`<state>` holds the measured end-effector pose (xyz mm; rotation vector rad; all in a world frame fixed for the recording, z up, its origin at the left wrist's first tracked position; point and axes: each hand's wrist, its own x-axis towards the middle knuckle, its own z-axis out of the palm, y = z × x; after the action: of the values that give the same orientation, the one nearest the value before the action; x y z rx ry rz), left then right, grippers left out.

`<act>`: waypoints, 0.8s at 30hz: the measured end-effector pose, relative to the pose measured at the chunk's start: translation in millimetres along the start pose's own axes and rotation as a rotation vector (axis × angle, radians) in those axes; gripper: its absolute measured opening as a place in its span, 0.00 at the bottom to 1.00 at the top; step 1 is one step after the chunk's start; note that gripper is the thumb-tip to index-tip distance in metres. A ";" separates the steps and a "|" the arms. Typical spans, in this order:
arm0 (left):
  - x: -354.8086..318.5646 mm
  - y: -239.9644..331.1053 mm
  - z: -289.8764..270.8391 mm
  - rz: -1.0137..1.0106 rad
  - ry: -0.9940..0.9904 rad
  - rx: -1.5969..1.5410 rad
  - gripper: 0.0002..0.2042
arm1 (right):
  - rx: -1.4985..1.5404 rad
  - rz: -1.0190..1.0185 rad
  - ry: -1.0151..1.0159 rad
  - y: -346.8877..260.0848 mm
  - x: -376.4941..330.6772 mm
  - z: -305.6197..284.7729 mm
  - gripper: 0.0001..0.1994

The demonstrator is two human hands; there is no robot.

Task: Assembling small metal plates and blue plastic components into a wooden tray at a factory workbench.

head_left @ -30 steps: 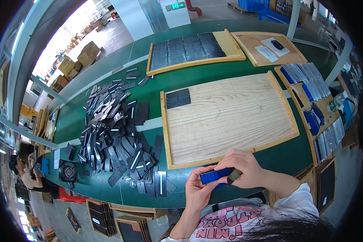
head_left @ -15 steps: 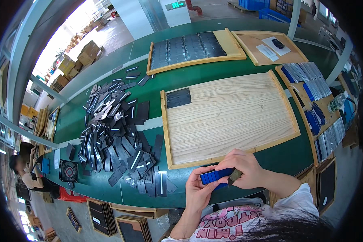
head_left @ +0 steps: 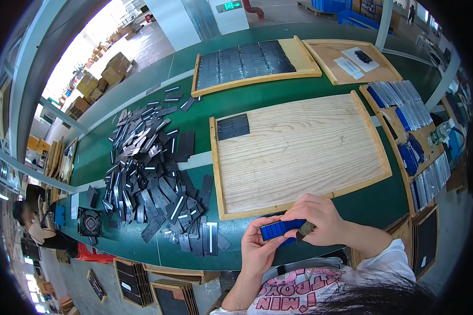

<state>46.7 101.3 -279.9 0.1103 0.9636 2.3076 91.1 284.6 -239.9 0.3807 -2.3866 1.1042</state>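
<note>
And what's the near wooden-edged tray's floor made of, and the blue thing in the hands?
The tray's floor looks like pale, fairly dull wood: wavy grain shows. The blue piece looks smooth, with dark lines; maybe plastic or glass, I can't tell.

A dark-lined blue panel (head_left: 274,230) is held slightly tilted; a small olive-brown piece (head_left: 306,229) sits at its right end.

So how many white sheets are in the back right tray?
2: in the tray, one sheet lies nearer, the other sheet beyond it, under black pieces; more may be hidden.
</note>
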 end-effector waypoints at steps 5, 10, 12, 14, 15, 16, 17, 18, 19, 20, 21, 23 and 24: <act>0.2 0.9 -2.5 -0.003 -0.053 -0.012 0.21 | 0.003 0.003 0.022 -1.3 0.2 -0.1 0.21; 0.8 6.4 -2.8 -0.007 -0.100 -0.047 0.20 | 0.034 0.009 0.037 -0.6 1.5 -6.0 0.22; 2.0 10.8 1.6 -0.046 -0.052 -0.033 0.20 | 0.065 0.027 0.049 1.7 1.0 -8.7 0.22; 2.4 13.1 0.8 -0.062 -0.040 -0.040 0.20 | 0.132 0.106 0.044 5.1 -2.3 -11.5 0.22; 2.4 13.7 0.9 -0.078 -0.028 -0.048 0.19 | 0.131 0.106 0.044 6.1 -3.1 -11.6 0.22; 2.6 13.6 2.1 -0.079 -0.029 -0.048 0.19 | 0.139 0.122 0.036 7.2 -3.8 -11.5 0.22; 2.9 13.5 3.7 -0.070 0.000 -0.053 0.21 | 0.147 0.138 0.029 7.3 -4.2 -11.4 0.21; 2.9 13.6 4.6 -0.061 0.029 -0.059 0.22 | 0.146 0.138 0.030 6.5 -3.8 -12.0 0.21; 2.8 14.2 3.8 -0.062 0.028 -0.059 0.22 | 0.157 0.156 0.019 5.3 -3.1 -13.0 0.20; 2.7 14.9 2.1 -0.069 -0.007 -0.045 0.20 | 0.171 0.173 0.007 5.4 -2.7 -13.3 0.19; 2.7 15.3 1.0 -0.075 -0.041 -0.031 0.19 | 0.173 0.173 0.007 6.2 -3.2 -12.9 0.19; 2.8 15.6 1.0 -0.074 -0.041 -0.025 0.19 | 0.192 0.203 0.013 7.7 -4.6 -12.2 0.17; 2.8 15.8 0.9 -0.073 -0.043 -0.020 0.19 | 0.193 0.203 0.013 7.4 -4.9 -12.2 0.17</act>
<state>36.5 95.0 -269.1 0.1137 0.9082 2.2384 95.8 299.0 -240.4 0.1967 -2.3547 1.4296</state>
